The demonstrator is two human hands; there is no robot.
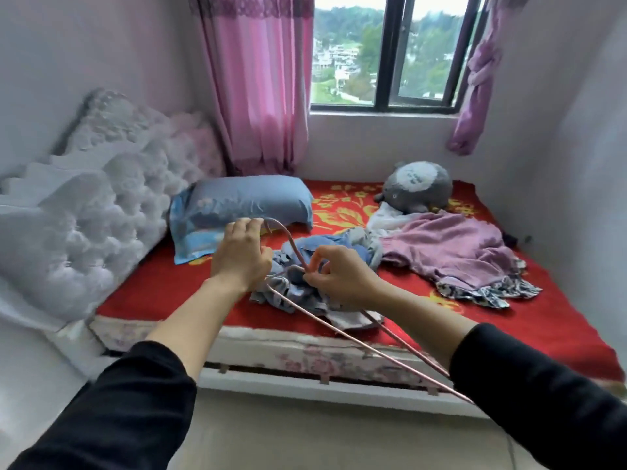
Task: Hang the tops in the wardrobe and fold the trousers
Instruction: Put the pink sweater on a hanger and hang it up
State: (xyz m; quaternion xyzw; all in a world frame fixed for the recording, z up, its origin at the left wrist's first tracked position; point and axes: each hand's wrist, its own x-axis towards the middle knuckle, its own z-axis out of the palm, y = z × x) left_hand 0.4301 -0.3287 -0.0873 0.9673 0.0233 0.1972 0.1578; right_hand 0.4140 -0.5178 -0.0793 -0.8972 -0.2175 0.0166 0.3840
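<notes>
Left hand (242, 256): curled round the hanger (407, 365) hook, centre frame.
Right hand (342, 283): pinching the hanger neck.
Blue clothes pile (295, 291): beneath hands, on bed (152, 293).
Purple garment (451, 249): centre right, on bed.

It was a bedroom: bed (152, 296) under the right hand (342, 283), pillow (244, 201) just beyond its grip, curtained window (424, 62) farther back.

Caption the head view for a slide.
Left hand and right hand hold a pink hanger over crumpled clothes on the red bed.
</notes>
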